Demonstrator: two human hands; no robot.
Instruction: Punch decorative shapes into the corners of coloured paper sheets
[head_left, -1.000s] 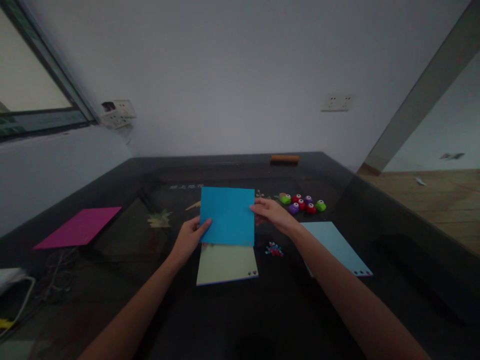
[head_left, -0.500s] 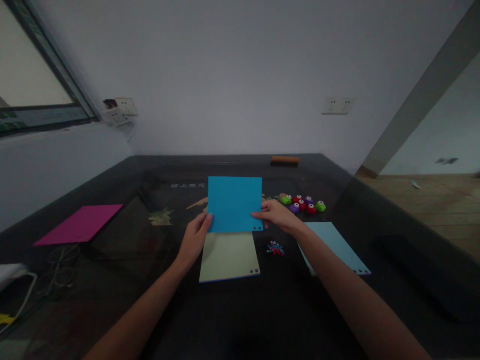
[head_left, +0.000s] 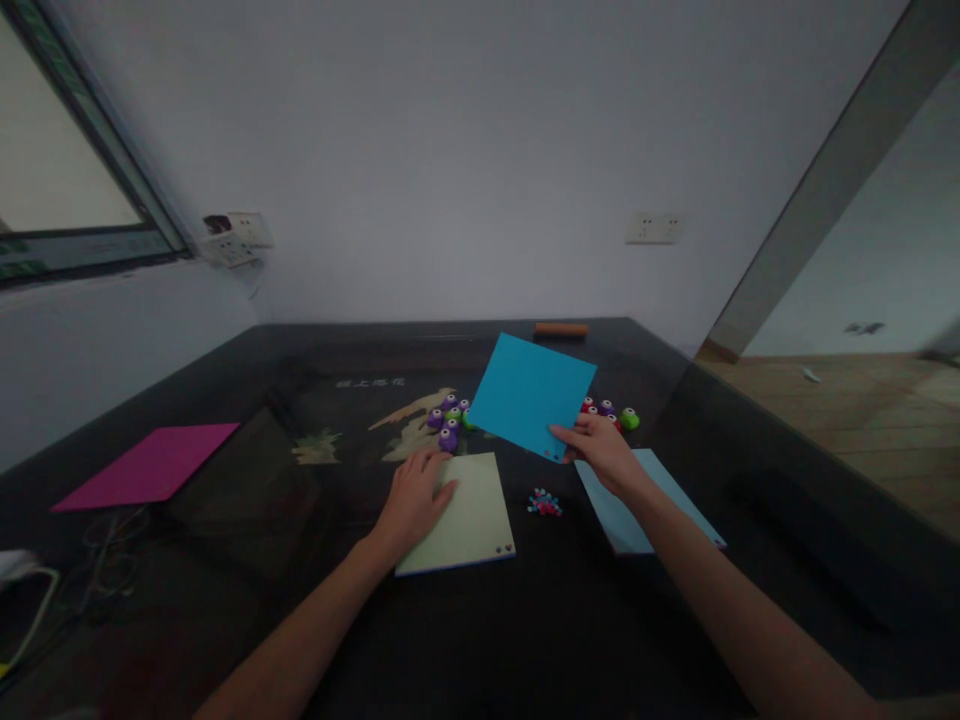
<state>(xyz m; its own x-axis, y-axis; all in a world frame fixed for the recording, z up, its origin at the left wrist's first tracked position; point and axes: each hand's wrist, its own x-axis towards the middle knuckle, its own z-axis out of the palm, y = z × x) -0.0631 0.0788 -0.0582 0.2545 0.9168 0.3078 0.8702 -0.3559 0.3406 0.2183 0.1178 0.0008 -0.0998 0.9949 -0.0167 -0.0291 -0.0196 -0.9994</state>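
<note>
- The right hand (head_left: 604, 455) pinched the lower corner of a bright blue square sheet of paper (head_left: 531, 394), lifted off the dark glossy table (head_left: 525, 620); the sheet was turned like a diamond, its held corner nearest the person and its opposite corner aimed at the far wall, up and to the right
- The left hand (head_left: 414, 500) lay flat, fingers spread, on the top left of a pale yellow square sheet (head_left: 469, 518) lying flat on the table
- A pale blue sheet (head_left: 637, 505) lay under the right wrist, partly covered by the arm; a heap of tiny coloured paper bits (head_left: 545, 502) sat between the two flat sheets
- Small purple, green and red craft punches (head_left: 448, 420) lay behind the blue sheet, which hid some; dim light blurred their details
- A magenta sheet (head_left: 146, 465) lay far left
- Half a second before, both hands held the blue sheet upright and square; the left had since let go, and the sheet had swung right and tilted
</note>
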